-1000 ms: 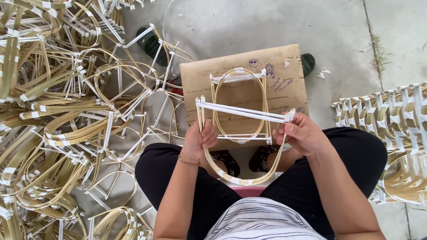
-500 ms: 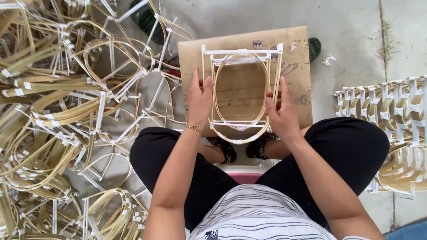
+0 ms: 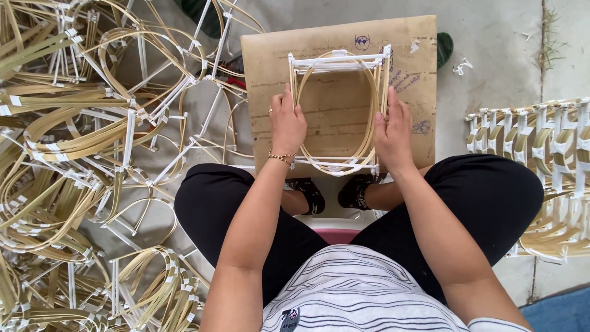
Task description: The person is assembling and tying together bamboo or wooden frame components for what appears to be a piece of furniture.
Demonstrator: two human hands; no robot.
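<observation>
The frame (image 3: 337, 110), made of bent bamboo strips and white sticks, lies flat on a brown board (image 3: 270, 74) in front of the person's knees. The left hand (image 3: 286, 126) rests on the left side of the frame; its fingers (image 3: 286, 101) are stretched out and close together, pressing the strips down, not curled around them. The right hand (image 3: 392, 132) does the same on the right side, with fingers (image 3: 389, 101) straight and flat against the strips. Neither hand is grasping. A gold bracelet (image 3: 281, 158) sits on the left wrist. Loose frames (image 3: 74, 141) lie in a heap on the floor at the left, and a neat stack (image 3: 541, 160) lies at the right.
</observation>
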